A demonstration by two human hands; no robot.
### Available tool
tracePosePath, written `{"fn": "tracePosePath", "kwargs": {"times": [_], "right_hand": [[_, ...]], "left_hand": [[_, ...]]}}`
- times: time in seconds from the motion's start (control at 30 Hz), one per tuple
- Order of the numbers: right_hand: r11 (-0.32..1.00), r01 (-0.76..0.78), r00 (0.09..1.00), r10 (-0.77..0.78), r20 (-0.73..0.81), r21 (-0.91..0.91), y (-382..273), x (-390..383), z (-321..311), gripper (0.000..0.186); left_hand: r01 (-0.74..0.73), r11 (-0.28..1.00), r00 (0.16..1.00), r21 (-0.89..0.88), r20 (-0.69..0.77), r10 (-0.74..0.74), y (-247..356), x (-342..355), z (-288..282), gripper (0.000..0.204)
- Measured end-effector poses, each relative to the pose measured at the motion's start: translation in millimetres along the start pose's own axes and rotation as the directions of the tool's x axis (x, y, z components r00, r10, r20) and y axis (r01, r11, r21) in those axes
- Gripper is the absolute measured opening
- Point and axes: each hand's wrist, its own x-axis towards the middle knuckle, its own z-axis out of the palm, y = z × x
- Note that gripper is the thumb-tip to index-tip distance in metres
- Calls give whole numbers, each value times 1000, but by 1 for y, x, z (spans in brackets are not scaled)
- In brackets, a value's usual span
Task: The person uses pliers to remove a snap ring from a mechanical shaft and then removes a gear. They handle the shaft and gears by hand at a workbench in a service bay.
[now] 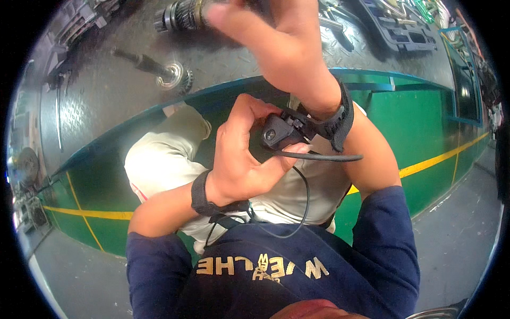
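Observation:
My left hand (pixel 236 159) is closed around a small black camera (pixel 277 132) with a round lens, its fingers and thumb on opposite sides. The camera sits against the black strap (pixel 341 125) on my right wrist, and a black cable (pixel 319 157) runs beside it. Over the bench, my right hand (pixel 284 48) reaches out with its thumb spread from the fingers; the top edge cuts off its fingertips. Beside that thumb lies a geared shaft (pixel 183 15); whether they touch I cannot tell. Another black strap (pixel 200 195) circles my left wrist.
A shaft with a gear (pixel 172 76) rests on the dark metal bench (pixel 101 80). Farther right lies a tool case (pixel 396 32) with several tools around it. Below the bench's blue edge are my pale-trousered legs (pixel 164 154) and a green floor (pixel 425 133) with yellow lines.

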Motion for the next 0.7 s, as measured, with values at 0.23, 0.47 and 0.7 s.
{"fn": "tracePosePath", "kwargs": {"times": [0.23,0.47,0.7], "right_hand": [[980,174,984,-176,21,96,18,2,7,54],[963,-75,978,122,-170,260,15,7,12,42],[993,50,982,-30,-189,103,16,7,15,40]], "left_hand": [[99,951,994,-293,-11,-107,-3,4,2,50],[-76,996,997,46,-8,76,2,-4,5,50],[-86,995,996,48,-23,87,-1,-5,5,52]]}}
